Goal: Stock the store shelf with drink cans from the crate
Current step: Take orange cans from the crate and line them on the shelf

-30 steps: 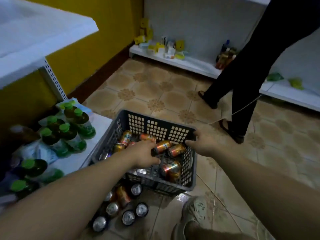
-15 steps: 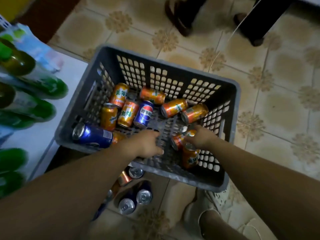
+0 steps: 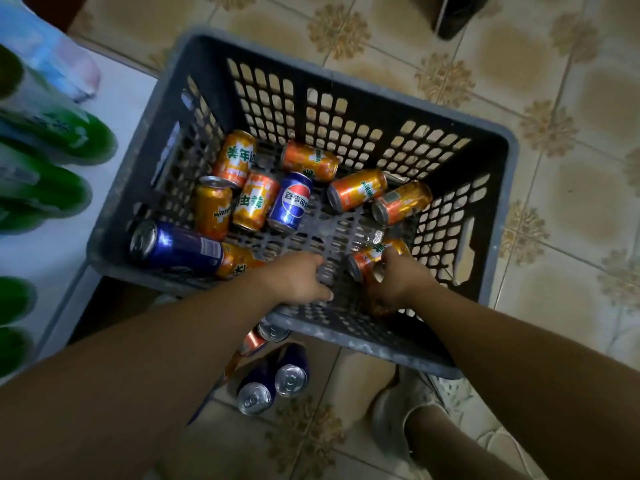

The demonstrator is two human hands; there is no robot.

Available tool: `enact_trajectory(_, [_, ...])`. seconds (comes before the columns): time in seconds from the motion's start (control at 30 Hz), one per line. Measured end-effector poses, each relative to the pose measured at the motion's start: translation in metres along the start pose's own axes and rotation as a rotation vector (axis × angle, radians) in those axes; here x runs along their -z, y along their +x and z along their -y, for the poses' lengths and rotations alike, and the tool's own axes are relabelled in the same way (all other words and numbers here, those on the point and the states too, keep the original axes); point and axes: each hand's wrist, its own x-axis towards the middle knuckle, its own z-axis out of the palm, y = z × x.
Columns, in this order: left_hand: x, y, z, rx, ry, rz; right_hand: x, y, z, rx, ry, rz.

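Observation:
A dark grey perforated crate [image 3: 346, 77] sits on the tiled floor, its left side against a low white shelf [image 3: 114, 109]. Several orange cans lie inside, among them one at the back [image 3: 310, 160] and one in the middle [image 3: 358, 188]. A blue Pepsi can [image 3: 291, 202] and a second blue can [image 3: 176, 247] lie among them. My right hand [image 3: 398, 284] is inside the crate by its near wall, its thumb and fingers round an orange can [image 3: 372, 256]. My left hand [image 3: 298, 277] rests beside it on the crate's mesh, fingers loosely curled, holding nothing.
Green bottles [image 3: 69, 133] lie on the white shelf at the left. Blue cans [image 3: 291, 375] and an orange one stand on the floor under the crate's near edge. My shoe [image 3: 398, 410] is at the bottom right. Another person's shoe [image 3: 453, 15] is beyond the crate.
My view has dropped and closed in on the crate. My right hand left the crate's rim, reached inside and took hold of an orange can. My left hand stayed near the front wall.

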Motion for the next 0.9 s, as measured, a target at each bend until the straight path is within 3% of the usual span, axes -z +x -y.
enact_trajectory(0.4, [0.039,-0.133,-0.041,-0.069,-0.173,-0.213,0.106,-0.157,0.05,0.213,0.549,-0.415])
enact_trajectory(0.7, [0.063,-0.271,-0.076,-0.307,-0.494,-0.54,0.177,-0.293,0.089,0.469,0.889,-0.577])
enact_trajectory(0.9, [0.08,-0.383,-0.086,-0.429,-0.654,-0.745,0.207,-0.391,0.141,0.65,0.97,-0.726])
